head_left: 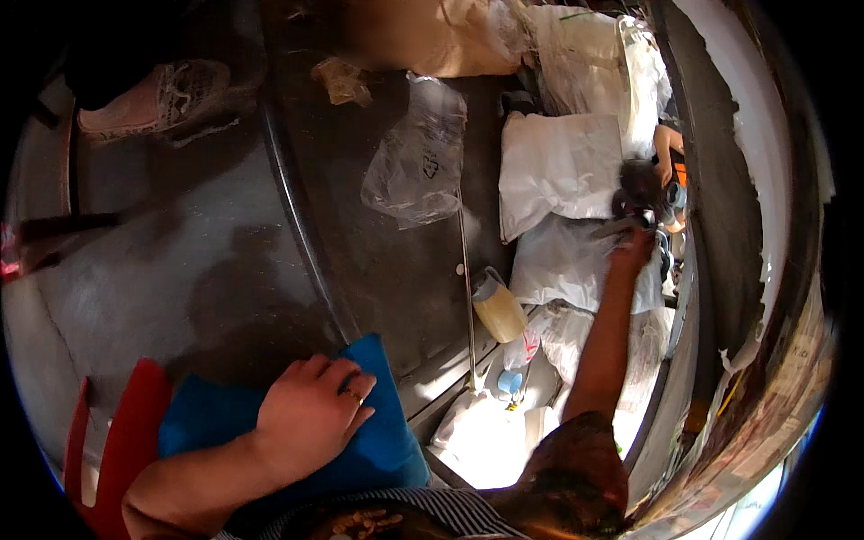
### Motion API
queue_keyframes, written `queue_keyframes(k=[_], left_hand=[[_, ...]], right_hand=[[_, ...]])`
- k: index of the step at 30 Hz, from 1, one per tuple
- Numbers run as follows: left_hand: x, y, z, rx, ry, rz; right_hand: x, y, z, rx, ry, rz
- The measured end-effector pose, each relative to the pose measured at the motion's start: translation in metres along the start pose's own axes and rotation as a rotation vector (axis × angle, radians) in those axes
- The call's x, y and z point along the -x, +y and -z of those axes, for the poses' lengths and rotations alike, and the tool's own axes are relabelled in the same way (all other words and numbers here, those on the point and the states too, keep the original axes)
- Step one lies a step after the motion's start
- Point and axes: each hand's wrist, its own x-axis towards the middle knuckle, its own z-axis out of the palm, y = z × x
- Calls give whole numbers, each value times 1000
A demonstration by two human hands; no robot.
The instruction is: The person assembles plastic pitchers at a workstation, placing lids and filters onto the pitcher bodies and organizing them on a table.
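Note:
My left hand rests flat, fingers slightly curled, on a blue cushion near the lower middle; a ring shows on one finger. My right arm stretches up and to the right, and my right hand is closed on a dark metal tool over white sacks. Just above it lies a dark round bundle, and another person's hand reaches in from the right edge.
A crumpled clear plastic bag lies on the dark floor. A jug of yellowish liquid and a plastic bottle with a blue cap stand beside a thin metal rod. A red seat edge is at lower left; a pink shoe at upper left.

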Motion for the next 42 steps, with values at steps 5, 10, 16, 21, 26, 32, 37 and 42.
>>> queue_keyframes(k=[5, 10, 16, 21, 26, 32, 37, 42], left_hand=[[12, 4, 6, 9, -67, 38], [14, -4, 6, -26, -37, 45], [17, -12, 7, -26, 30, 145], [21, -13, 9, 0, -15, 234], [28, -13, 5, -26, -47, 327], [28, -16, 1, -63, -11, 334], [26, -12, -4, -40, 7, 212], [34, -15, -8, -99, -53, 218]], right_hand=[[-138, 26, 6, 391, 356, 8], [38, 157, 49, 457, 36, 27], [263, 224, 102, 1624, -929, -59], [262, 227, 55, 1701, -1162, 391], [240, 246, 21, 1777, -1091, 110], [226, 251, 64, 1826, -1247, 297], [179, 177, 100, 1904, -671, 252], [184, 59, 102, 1174, -291, 227]])
